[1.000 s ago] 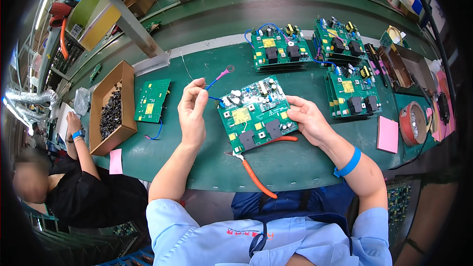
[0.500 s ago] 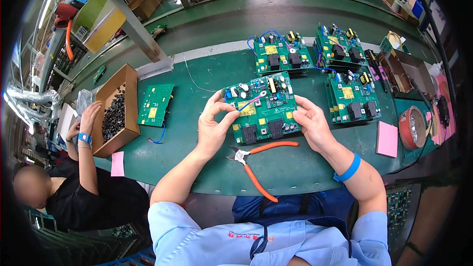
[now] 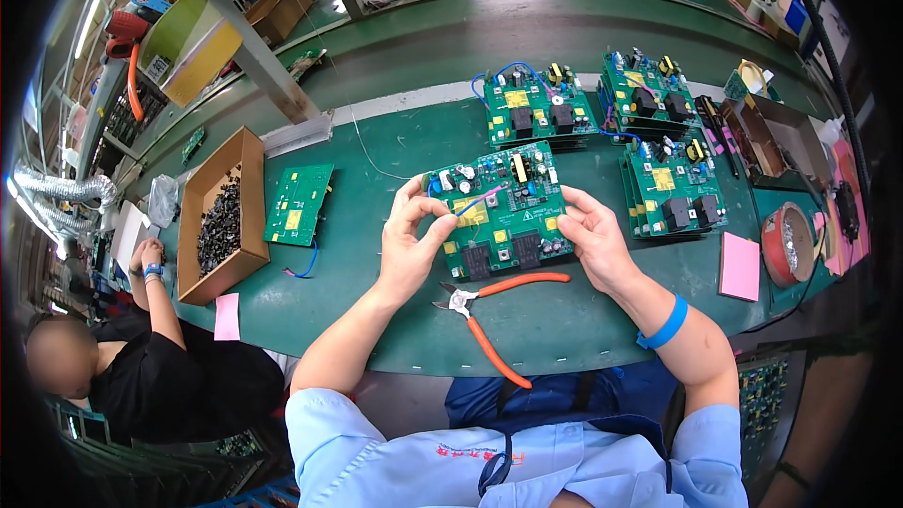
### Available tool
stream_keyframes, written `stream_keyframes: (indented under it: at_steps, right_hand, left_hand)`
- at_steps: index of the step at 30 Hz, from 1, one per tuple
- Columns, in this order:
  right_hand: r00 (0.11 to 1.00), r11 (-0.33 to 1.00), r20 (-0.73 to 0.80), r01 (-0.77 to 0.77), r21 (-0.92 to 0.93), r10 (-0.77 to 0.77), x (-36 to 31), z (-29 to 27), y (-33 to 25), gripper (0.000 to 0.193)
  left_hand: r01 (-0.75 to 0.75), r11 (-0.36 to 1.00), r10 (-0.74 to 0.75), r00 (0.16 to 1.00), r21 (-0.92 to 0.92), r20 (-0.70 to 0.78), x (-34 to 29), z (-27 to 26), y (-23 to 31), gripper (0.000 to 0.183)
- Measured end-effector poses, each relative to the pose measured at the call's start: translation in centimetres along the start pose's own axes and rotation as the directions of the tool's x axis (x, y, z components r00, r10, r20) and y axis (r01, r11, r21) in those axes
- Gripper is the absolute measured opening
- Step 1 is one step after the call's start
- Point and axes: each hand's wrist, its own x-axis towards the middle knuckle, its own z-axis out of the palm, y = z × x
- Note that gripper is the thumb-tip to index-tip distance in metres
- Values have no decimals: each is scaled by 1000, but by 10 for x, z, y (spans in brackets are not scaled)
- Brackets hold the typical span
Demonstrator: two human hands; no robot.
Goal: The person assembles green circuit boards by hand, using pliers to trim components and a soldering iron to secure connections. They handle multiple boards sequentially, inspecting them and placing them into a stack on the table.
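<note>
A green circuit board (image 3: pixel 538 217) with black relays, capacitors and yellow parts is held between my hands above the table. My left hand (image 3: pixel 406 243) grips the board's left edge, its thumb and finger pinched at a short blue and pink wire (image 3: pixel 482 200) running across the board. My right hand (image 3: pixel 604 243) holds the right edge, the thumb on top and the fingers partly hidden behind the board. Just below the board lie cutting pliers (image 3: pixel 459 300) with orange handles, their jaws spread.
Several stacked circuit boards (image 3: pixel 666 183) stand at the right and behind. One board (image 3: pixel 299 205) lies left, beside a cardboard box (image 3: pixel 252 254) of black parts. Pink paper (image 3: pixel 739 266) and a red tape roll (image 3: pixel 788 245) lie right. A co-worker (image 3: pixel 169 367) sits at left.
The co-worker's hands have moved down, away from the cardboard box. The ring end of the wire on my board has shifted slightly; my hands stay nearly in place.
</note>
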Motion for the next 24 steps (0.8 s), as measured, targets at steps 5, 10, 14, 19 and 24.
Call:
stream_keyframes:
  at_steps: [5, 10, 14, 19, 24]
  right_hand:
    - [1000, 1000, -15, -4, 11, 5, -1, 3, -1, 38]
    - [1000, 1000, -12, -18, 16, 18, -2, 2, -2, 37]
    - [998, 998, -36, -41, 55, 43, -1, 2, -3, 37]
    - [997, 994, -55, -54, 94, 59, 0, 0, -2, 38]
    - [995, 993, -57, -76, 87, 81, 1, -4, -2, 39]
  left_hand:
    - [18, 1000, -18, 999, 2, -37, 3, -2, 2, 8]
    - [-16, 980, -1, 996, -197, -89, 2, 6, 0, 26]
    - [114, 979, -137, 981, -167, -135, 6, 2, 3, 22]
    - [98, 990, -111, 986, -106, -127, 4, 0, 6, 7]
    - [196, 980, -197, 976, -21, -91, 4, 4, 7, 22]
